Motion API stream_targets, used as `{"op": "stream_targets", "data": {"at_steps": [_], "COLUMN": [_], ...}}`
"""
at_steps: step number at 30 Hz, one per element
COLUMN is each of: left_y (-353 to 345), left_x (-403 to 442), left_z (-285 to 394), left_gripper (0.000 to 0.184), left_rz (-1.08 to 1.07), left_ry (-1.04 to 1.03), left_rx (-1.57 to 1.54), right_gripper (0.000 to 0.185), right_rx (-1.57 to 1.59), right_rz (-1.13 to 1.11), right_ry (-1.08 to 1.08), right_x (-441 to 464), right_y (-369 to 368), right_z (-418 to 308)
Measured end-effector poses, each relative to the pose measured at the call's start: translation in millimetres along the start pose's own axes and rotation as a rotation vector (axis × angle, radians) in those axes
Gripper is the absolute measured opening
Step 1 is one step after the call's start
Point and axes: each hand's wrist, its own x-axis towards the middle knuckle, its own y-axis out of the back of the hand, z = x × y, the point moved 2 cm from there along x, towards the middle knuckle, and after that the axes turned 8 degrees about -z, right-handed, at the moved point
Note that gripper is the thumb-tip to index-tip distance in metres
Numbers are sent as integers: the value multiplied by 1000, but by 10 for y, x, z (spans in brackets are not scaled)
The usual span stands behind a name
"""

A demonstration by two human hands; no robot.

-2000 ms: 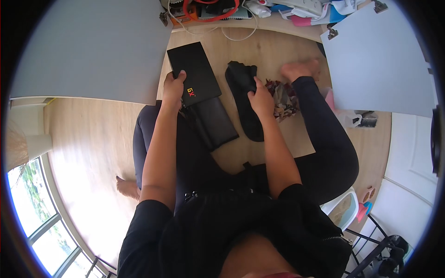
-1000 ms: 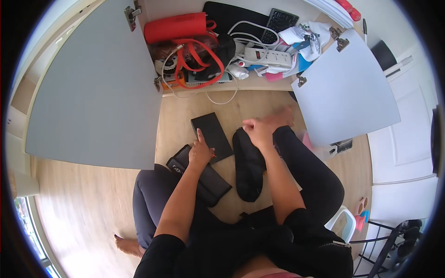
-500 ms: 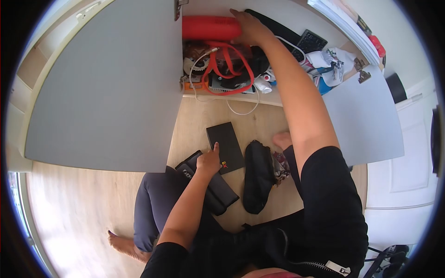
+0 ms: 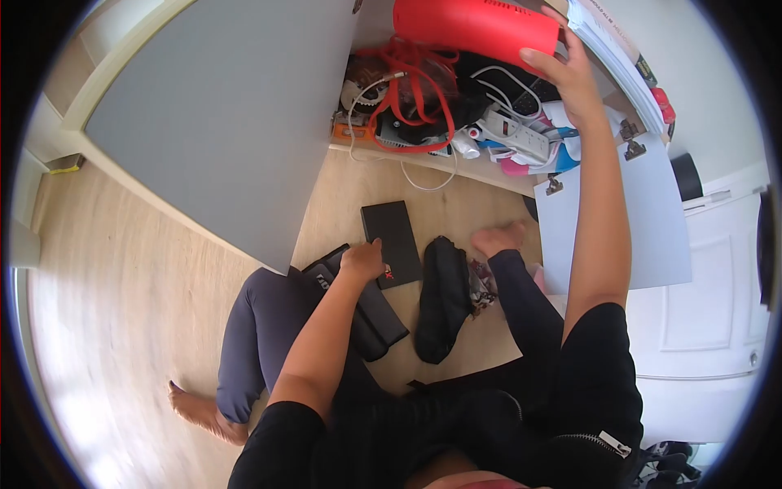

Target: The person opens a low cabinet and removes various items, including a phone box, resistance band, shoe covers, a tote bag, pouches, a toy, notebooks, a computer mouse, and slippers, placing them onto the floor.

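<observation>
A red cylinder-like object [image 4: 481, 31] is in my right hand [image 4: 570, 73], gripped at its right end above the open cabinet's contents. My left hand [image 4: 364, 259] rests by the near left edge of a flat black box [image 4: 393, 236] on the floor, its index finger on the box. The other fingers are curled, and what lies under them is hidden. A black folded case [image 4: 371, 314] with white lettering lies partly below that hand. Right of the box is a long black pouch [image 4: 444, 301], with a patterned bundle [image 4: 482, 285] beside it.
Red straps [image 4: 419, 102], white cables and a power strip [image 4: 515, 137] fill the cabinet shelf. A large grey door [image 4: 220, 122] stands open at the left, a smaller pale door [image 4: 652, 220] at the right. Papers [image 4: 615, 65] are at the upper right.
My right hand has gone from the floor into the cabinet, taken hold of the red object and swung it right and outward. My left hand has let go of the box's upright hold and stays beside it.
</observation>
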Motion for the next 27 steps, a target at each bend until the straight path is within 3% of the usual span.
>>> {"op": "stream_targets", "data": {"at_steps": [2, 5, 9, 11, 14, 16, 23, 27], "left_y": [-21, -41, -71, -76, -127, -165, -126, -49], "left_x": [-20, -97, -126, -121, -52, 7, 55, 17], "left_z": [26, 58, 85, 83, 0, -52, -11, -18], "left_gripper": [60, 54, 51, 50, 49, 59, 58, 53], "left_rz": [-6, 58, 47, 41, 22, 54, -26, -19], "left_ry": [4, -6, -11, -17, -34, -83, -62, -43], "left_rx": [-11, 5, 32, 32, 32, -19, 6, -31], "right_gripper": [74, 77, 87, 90, 92, 89, 85, 57], "right_rx": [61, 115, -402, -309, -217, -476, -518, -433], "right_rz": [9, -242, -380, -410, -453, -589, -575, -514], "right_ry": [-110, -168, 53, -118, -195, -304, -373, -95], "right_x": [-181, -413, -471, -532, -611, -646, -780, -554], "right_y": [54, -240, -1161, -1684, -2284, -2541, -2704, -2425], "right_z": [-70, -236, 66, 168, 276, 334, 572, 648]}}
